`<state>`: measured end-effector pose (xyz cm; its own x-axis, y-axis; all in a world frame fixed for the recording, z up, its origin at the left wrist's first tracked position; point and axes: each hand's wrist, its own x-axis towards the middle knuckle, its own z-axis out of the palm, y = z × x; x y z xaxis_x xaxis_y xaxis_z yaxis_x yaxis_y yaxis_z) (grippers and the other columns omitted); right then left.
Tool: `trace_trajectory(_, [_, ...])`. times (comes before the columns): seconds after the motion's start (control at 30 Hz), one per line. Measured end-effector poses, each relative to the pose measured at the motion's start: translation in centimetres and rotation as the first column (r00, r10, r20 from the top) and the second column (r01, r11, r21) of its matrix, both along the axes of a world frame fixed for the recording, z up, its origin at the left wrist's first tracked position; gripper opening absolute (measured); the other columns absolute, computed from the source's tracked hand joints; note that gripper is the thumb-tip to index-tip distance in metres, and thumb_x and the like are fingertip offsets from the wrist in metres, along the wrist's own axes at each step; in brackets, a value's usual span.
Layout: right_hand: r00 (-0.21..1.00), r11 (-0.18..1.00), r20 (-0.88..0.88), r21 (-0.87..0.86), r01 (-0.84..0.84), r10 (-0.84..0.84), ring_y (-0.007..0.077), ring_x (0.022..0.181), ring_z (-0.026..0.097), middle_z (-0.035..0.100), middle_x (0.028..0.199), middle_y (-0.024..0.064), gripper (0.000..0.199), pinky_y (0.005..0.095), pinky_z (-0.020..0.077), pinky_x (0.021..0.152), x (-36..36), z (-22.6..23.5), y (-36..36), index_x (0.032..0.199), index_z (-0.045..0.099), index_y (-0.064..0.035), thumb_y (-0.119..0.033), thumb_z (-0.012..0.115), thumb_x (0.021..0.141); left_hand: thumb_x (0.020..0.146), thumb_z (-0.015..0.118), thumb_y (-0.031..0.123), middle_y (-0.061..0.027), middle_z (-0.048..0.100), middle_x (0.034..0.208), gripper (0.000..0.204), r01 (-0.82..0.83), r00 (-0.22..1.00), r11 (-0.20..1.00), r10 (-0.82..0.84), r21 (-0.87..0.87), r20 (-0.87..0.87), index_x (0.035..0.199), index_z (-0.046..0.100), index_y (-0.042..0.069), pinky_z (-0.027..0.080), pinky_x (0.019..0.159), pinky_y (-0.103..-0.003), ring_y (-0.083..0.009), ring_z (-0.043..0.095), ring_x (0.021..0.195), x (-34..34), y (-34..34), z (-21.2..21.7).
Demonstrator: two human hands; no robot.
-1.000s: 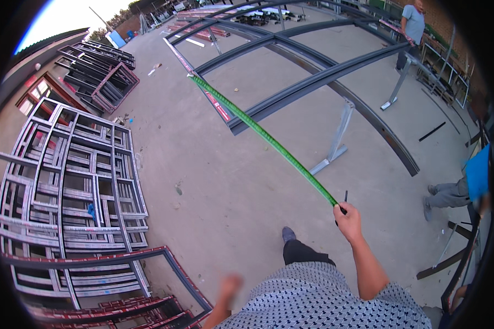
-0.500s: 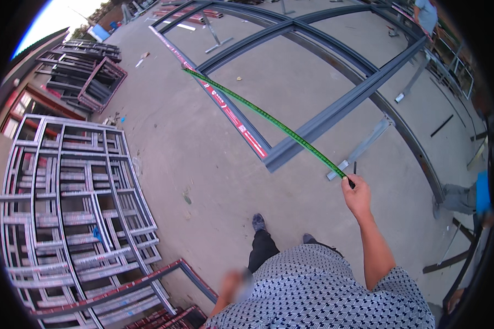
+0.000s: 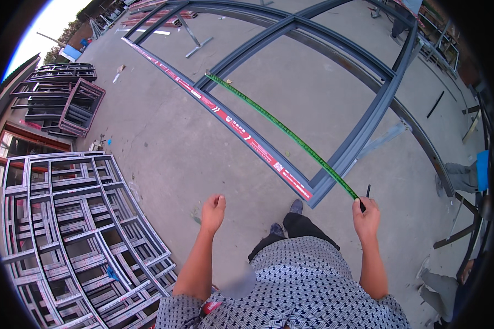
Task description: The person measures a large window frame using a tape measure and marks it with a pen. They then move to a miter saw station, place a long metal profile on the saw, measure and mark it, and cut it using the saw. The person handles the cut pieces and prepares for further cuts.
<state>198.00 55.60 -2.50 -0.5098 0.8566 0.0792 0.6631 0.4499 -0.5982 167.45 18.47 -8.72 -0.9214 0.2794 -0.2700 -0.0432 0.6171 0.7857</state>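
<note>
In my right hand (image 3: 366,215), at the lower right, is a tape measure, its dark case mostly hidden by the closed fingers. Its green blade (image 3: 274,119) stretches out to the far left, crossing above a dark grey metal frame (image 3: 352,151). The blade's tip appears over the frame's crossbar; whether it touches is unclear. A thin black stick (image 3: 369,191) juts up beside the same hand. My left hand (image 3: 213,211) is raised over the floor, apart from the frame, with curled fingers and nothing visible in them. Red printed film (image 3: 225,117) covers the frame's near-left side.
Several grey welded grids (image 3: 88,236) are stacked at the left, with dark frames (image 3: 82,107) behind them. A metal stand (image 3: 381,140) supports the big frame. People stand at the far right (image 3: 461,178) and at the back right (image 3: 400,24).
My left hand has risen from beside my waist. The view has shifted, bringing the frame's corner nearer my feet. The blade's far end now lies over the crossbar instead of the red-filmed side.
</note>
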Motion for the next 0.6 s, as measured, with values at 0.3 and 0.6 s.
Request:
trace_trajectory(0.3, [0.997,0.996,0.049,-0.064,0.057,-0.054,0.0344,0.085,0.064,0.066,0.089,0.0153,0.014,0.0429,0.0513,0.075,-3.1,0.0,-1.2,0.098,0.073,-0.0029,-0.016,0.069,0.092,0.098,0.063,0.011,-0.0141,0.065,0.11,0.027,0.273,0.909,0.956,-0.22,0.109,-0.353,0.124,0.064,0.002,0.056,0.084,-0.035,-0.0241,0.067,0.093,-7.8,13.3,4.3])
trace_trajectory(0.6, [0.989,0.994,0.129,-0.076,0.077,-0.067,0.0321,0.086,0.062,0.064,0.092,0.0145,0.012,0.0409,0.0506,0.077,-5.1,2.9,-6.0,0.1,0.071,-0.0023,-0.011,0.07,0.092,0.092,0.063,0.002,-0.0152,0.061,0.115,0.035,0.502,0.688,0.86,-0.336,0.088,-0.643,0.127,0.062,0.004,0.055,0.077,-0.038,-0.0281,0.064,0.091,-17.0,18.7,7.1])
